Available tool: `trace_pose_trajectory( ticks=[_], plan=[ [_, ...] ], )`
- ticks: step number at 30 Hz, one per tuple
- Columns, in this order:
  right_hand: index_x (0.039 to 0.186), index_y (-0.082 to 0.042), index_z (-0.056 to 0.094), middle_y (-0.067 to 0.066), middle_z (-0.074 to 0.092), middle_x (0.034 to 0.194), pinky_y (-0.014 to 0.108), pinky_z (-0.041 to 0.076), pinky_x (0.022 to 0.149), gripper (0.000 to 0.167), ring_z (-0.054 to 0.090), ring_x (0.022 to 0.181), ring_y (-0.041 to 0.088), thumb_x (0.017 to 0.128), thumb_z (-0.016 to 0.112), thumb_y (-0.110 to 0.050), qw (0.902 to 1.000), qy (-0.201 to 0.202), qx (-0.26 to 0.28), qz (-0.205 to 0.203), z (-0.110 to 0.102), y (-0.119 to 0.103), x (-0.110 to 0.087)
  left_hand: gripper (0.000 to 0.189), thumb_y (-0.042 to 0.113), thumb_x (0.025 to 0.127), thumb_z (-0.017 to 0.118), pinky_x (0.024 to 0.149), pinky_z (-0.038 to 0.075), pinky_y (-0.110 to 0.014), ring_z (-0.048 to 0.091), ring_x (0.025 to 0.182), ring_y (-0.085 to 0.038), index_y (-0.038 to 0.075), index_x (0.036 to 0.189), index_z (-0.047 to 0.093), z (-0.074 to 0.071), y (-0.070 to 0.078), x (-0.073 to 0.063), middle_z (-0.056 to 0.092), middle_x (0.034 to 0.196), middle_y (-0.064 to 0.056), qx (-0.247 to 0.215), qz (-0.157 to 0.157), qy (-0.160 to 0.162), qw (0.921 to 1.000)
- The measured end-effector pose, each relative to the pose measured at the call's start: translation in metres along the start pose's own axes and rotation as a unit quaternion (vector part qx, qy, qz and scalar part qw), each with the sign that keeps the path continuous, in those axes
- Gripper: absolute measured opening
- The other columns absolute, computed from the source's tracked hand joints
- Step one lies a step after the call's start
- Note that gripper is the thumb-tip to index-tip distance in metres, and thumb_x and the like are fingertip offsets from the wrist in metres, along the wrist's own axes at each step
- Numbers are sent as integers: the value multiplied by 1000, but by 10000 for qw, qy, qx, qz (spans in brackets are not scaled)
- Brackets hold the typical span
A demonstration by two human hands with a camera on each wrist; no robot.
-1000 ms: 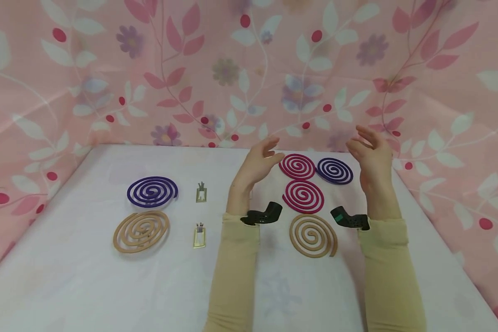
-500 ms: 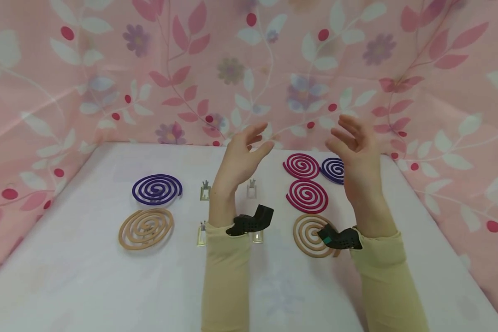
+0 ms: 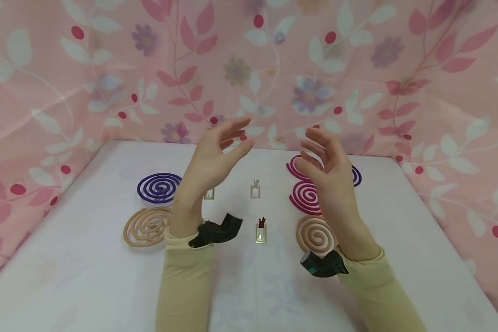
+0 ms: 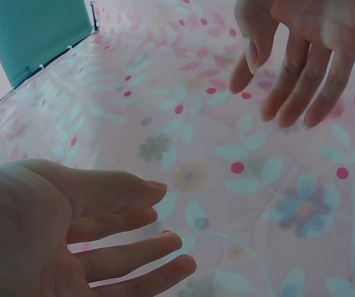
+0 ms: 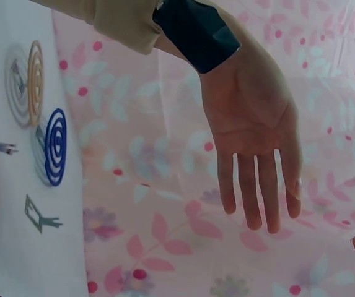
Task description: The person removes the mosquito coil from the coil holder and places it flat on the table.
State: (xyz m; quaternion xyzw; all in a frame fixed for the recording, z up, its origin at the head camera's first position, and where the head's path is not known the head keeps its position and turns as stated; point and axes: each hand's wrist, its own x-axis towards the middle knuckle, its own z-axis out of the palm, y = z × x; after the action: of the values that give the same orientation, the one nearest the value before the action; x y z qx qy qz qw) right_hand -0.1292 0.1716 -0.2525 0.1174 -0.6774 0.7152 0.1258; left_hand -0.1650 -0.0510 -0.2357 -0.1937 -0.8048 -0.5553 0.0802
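Coils [image 3: 309,198] lie below raised fingers [image 3: 232,124].

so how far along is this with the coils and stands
Nothing looks mounted: a purple coil and tan coil lie flat left, more coils right, and the stands sit bare. Nothing in hand: left hand and right hand hover open above the table.

It looks like a staged recording booth rather than a lived-in room: a white-covered worktop [image 3: 87,276] is walled on three sides by pink floral cloth [image 3: 66,69], with coloured spiral coils [image 3: 159,187] and small metal stands [image 3: 255,189] laid out in neat rows.
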Motion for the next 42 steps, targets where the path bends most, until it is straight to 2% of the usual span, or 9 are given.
trace_pose_trajectory(
  ticks=[4, 10, 14, 19, 23, 28, 35, 39, 42],
  plan=[
    [143, -11, 46, -1, 50, 142, 25, 48, 106, 56, 50, 130, 19, 92, 63, 4, 9993, -259, -228, 139, 12, 4, -10, 49, 20, 96, 67, 117, 37, -37, 54, 131, -20, 13, 143, 54, -15, -7, -6, 57, 144, -2, 218, -66, -180, 9996],
    [144, -10, 45, -4, 47, 145, 38, 39, 116, 59, 47, 133, 15, 90, 65, 4, 9962, -764, -417, 0, 30, 12, -24, 47, 20, 95, 68, 116, 40, -40, 56, 129, -21, 15, 141, 57, -39, -26, -13, 59, 141, -2, 643, -51, -127, 9978],
    [144, -11, 45, -2, 47, 145, 42, 38, 117, 58, 46, 134, 16, 91, 67, 0, 9932, -1029, -546, -23, 41, 22, -31, 46, 21, 95, 69, 114, 42, -41, 57, 126, -20, 16, 139, 58, -54, -42, -22, 60, 139, -2, 662, -125, -220, 9975],
    [143, -10, 46, 5, 45, 145, 40, 38, 117, 59, 46, 135, 21, 89, 68, -1, 9877, -1349, -750, -243, 60, 41, -33, 48, 27, 94, 71, 106, 50, -34, 61, 123, -20, 19, 140, 57, -76, -74, -40, 60, 139, 0, 644, -524, -580, 9949],
    [142, -9, 47, 8, 45, 144, 41, 39, 116, 59, 47, 133, 24, 88, 67, -1, 9837, -1594, -800, -251, 80, 52, -31, 44, 25, 94, 71, 95, 53, -19, 64, 118, -14, 21, 136, 61, -99, -108, -61, 64, 134, 3, 718, -700, -534, 9935],
    [142, -14, 47, 4, 45, 143, 39, 41, 114, 58, 47, 132, 21, 88, 67, -5, 9781, -1821, -1001, -138, 102, 58, -24, 40, 15, 94, 70, 92, 53, -15, 65, 116, -11, 13, 133, 62, -130, -145, -86, 67, 129, -1, 345, -682, -401, 9963],
    [144, -12, 45, 5, 45, 145, 33, 43, 112, 58, 49, 133, 22, 90, 67, -6, 9725, -2027, -1132, -168, 131, 61, -13, 43, -2, 95, 64, 93, 53, -16, 67, 113, -12, -1, 137, 55, -171, -177, -126, 67, 130, -3, -172, -745, -257, 9967],
    [144, -10, 45, 6, 47, 145, 33, 45, 110, 58, 51, 131, 24, 90, 67, -6, 9736, -2002, -1085, -151, 142, 67, -9, 44, -7, 95, 59, 95, 51, -14, 66, 115, -11, -5, 139, 51, -184, -189, -138, 66, 132, 1, -629, -804, -293, 9943],
    [143, -10, 46, 6, 48, 145, 31, 46, 109, 57, 52, 129, 23, 90, 67, -6, 9734, -2007, -1099, -125, 145, 73, -11, 44, -7, 96, 57, 96, 50, -13, 65, 117, -10, -6, 140, 49, -189, -195, -143, 65, 134, 0, -684, -847, -395, 9933]
  ],
)
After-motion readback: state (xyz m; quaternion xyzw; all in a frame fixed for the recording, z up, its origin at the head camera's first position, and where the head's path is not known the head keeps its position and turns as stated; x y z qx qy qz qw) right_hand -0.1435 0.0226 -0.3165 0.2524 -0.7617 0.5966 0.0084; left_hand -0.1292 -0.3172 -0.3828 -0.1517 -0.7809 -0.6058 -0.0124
